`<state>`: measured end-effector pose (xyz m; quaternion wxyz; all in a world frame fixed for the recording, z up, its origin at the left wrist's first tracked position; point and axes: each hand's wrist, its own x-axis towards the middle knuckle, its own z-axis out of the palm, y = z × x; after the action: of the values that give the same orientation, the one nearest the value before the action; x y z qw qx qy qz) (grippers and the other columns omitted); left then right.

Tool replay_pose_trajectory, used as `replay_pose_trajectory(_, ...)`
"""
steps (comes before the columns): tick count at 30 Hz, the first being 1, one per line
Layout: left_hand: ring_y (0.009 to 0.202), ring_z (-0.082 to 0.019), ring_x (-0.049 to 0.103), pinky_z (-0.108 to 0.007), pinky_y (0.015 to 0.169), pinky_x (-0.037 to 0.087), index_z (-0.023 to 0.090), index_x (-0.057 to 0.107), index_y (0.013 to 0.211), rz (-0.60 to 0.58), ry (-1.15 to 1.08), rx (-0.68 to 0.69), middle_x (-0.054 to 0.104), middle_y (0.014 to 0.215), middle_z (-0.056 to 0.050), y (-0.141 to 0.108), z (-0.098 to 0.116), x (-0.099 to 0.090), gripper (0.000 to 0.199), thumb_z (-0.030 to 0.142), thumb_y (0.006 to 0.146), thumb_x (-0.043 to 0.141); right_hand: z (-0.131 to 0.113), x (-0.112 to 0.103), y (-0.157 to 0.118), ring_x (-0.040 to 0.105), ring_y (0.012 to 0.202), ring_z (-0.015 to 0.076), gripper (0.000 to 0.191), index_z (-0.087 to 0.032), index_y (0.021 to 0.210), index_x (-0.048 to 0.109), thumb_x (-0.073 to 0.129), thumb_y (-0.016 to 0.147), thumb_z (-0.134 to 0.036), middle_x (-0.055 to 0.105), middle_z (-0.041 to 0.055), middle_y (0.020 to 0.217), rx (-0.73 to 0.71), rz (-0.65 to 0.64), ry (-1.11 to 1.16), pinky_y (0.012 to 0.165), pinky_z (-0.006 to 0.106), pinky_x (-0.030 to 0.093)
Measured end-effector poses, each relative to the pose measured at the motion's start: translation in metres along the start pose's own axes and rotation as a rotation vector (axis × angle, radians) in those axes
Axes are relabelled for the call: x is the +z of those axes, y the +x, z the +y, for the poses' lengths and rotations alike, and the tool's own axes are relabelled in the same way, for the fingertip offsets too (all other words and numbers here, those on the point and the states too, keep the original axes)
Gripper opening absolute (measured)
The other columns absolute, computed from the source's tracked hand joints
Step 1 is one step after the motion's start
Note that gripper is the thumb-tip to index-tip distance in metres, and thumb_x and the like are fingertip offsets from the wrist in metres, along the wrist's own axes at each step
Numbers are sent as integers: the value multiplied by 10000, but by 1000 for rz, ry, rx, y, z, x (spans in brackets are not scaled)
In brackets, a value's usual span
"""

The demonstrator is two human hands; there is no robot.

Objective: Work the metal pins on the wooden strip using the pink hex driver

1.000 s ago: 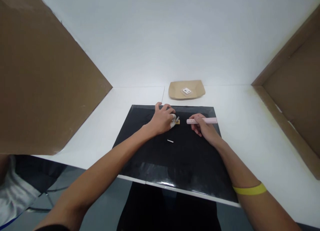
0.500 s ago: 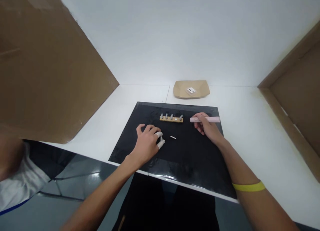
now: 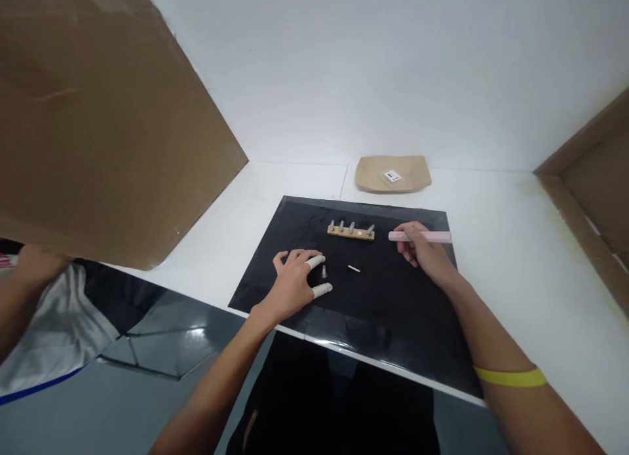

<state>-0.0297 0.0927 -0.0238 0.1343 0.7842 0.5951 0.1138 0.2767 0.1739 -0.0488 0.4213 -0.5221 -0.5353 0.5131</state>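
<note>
So the small grey peg (image 3: 324, 271) is standing upright on the black mat (image 3: 373, 311), right between the thumb and first finger of the left hand (image 3: 293, 284). That hand rests palm-down on the mat with fingers loosely spread, and 2 of its fingertips wear white finger cots (image 3: 322, 289). Can't really tell if the fingers are actually pinching the peg or just sitting beside it, it's tiny at this size.

Just past the peg, a bit toward the right, there's a short white stick (image 3: 354, 269) lying flat on the mat by itself. Further back sits a little wooden strip (image 3: 350, 232) with 4 grey pegs poking up out of it and 1 pale spot between the last 2.

The right hand (image 3: 423, 253) is closed around a pink pen-shaped tool (image 3: 420, 236), held level with its tip pointing left at the end of the strip, near it but not touching. Yellow band (image 3: 510, 376) on that forearm.

Beyond the mat, on the white table (image 3: 515, 245), there's a tan paper tray (image 3: 393, 174) with a small white label in it. Brown cardboard panel (image 3: 98, 127) on the left side.
</note>
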Motion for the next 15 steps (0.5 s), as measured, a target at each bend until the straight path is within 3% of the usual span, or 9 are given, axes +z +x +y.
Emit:
replay_pose_trajectory(3, 1372, -322, 527, -607, 1173, 196, 291, 667, 1290, 17, -30, -25, 647, 1467, -88, -6, -2, 2, 460, 407, 874, 826, -1, 0, 0, 461, 488, 99, 473, -200, 975, 615, 567, 878, -660, 564, -20, 665, -1, 5, -1, 386, 207, 326)
replay_pose_trajectory(9, 1358, -305, 531, -604, 1137, 235, 317, 756, 1067, 106, -74, -114, 678, 1435, -37, -11, 3, 13, 144, 346, 927, 773, 2, -1, 1, 455, 490, 99, 520, -204, 984, 626, 604, 859, -708, 570, -18, 670, -8, -11, -4, 383, 208, 326)
replay_pose_trajectory(15, 1325, -308, 546, -632, 1131, 227, 339, 799, 992, 217, -98, -190, 717, 1381, -28, -9, 10, 28, 87, 341, 905, 800, 7, -5, -2, 520, 555, 102, 509, -221, 1077, 657, 781, 818, -641, 618, -11, 730, -14, -23, -68, 426, 191, 389)
